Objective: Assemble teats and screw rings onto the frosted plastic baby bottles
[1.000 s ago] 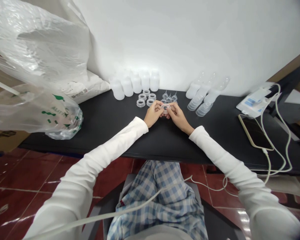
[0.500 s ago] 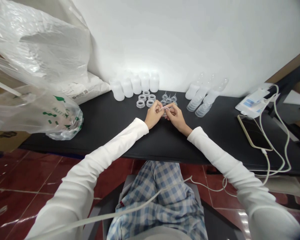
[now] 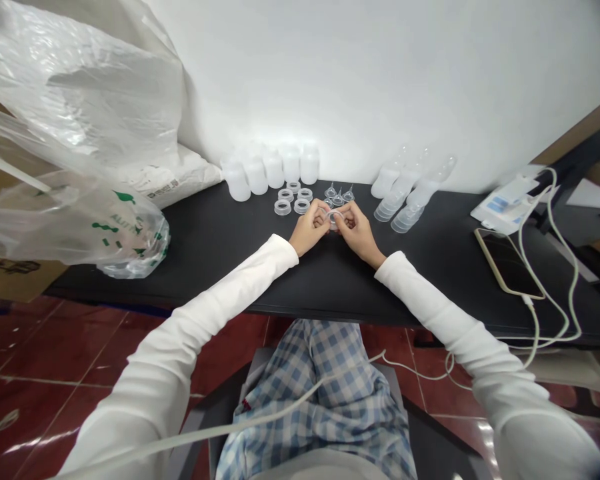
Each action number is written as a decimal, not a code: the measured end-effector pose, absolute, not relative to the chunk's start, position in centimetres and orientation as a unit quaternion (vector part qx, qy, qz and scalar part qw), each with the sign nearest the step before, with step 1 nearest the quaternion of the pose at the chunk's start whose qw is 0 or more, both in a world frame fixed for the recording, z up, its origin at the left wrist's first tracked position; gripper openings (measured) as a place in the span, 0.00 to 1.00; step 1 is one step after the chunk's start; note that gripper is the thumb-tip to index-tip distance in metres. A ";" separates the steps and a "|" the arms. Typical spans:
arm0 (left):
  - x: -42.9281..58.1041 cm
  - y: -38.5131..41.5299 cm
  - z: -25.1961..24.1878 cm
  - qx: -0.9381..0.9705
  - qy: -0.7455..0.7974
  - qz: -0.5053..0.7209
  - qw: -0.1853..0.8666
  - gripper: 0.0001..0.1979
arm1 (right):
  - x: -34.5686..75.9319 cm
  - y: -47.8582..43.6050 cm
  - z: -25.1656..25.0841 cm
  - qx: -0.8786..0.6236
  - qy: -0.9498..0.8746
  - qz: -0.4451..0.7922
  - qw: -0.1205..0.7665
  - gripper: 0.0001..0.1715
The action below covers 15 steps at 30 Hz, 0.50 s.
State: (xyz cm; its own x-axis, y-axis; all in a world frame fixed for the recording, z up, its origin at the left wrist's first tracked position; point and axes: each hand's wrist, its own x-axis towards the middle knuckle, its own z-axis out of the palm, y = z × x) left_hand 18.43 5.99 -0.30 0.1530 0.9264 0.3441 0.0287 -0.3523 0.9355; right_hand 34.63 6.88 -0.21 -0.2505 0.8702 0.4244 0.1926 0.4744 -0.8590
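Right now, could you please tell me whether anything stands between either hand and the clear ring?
Nothing visible does: the left hand and right hand both hold the clear ring directly. The loose rings and pointed clear pieces sit beyond the hands, toward the wall.

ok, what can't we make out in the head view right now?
All head view:
- Held ring: left hand and right hand cover its sides; can't tell if anything sits inside.
- Clear tips: right hand blocks the front ones; count unsure.
- Bottles: tops wash out against the white wall.
- Bag label: too small and blurred to read.
- White bag: cut off by top and left edges.
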 end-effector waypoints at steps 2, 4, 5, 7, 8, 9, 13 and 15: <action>18.4 5.9 -0.2 0.652 0.373 0.526 0.399 0.10 | 34.5 6.7 0.1 -0.379 -0.710 0.337 0.489 0.19; 18.5 5.7 -0.2 0.670 0.364 0.523 0.379 0.10 | 34.4 6.5 0.3 -0.383 -0.705 0.326 0.500 0.18; 18.6 5.7 -0.1 0.676 0.359 0.524 0.373 0.10 | 34.4 6.5 0.3 -0.383 -0.703 0.322 0.505 0.18; 18.7 5.7 -0.2 0.680 0.354 0.528 0.367 0.10 | 34.4 6.6 0.2 -0.381 -0.705 0.317 0.508 0.18; 18.7 5.7 -0.2 0.677 0.356 0.530 0.366 0.11 | 34.5 6.7 0.2 -0.379 -0.708 0.318 0.504 0.17; 18.7 5.8 -0.3 0.672 0.360 0.533 0.367 0.11 | 34.5 6.7 0.0 -0.375 -0.712 0.321 0.499 0.18; 18.4 6.4 -0.6 0.631 0.395 0.545 0.386 0.13 | 34.6 7.2 -0.6 -0.351 -0.728 0.346 0.477 0.25; 18.3 6.5 -0.6 0.620 0.402 0.541 0.401 0.13 | 34.5 7.5 -0.9 -0.348 -0.725 0.350 0.480 0.28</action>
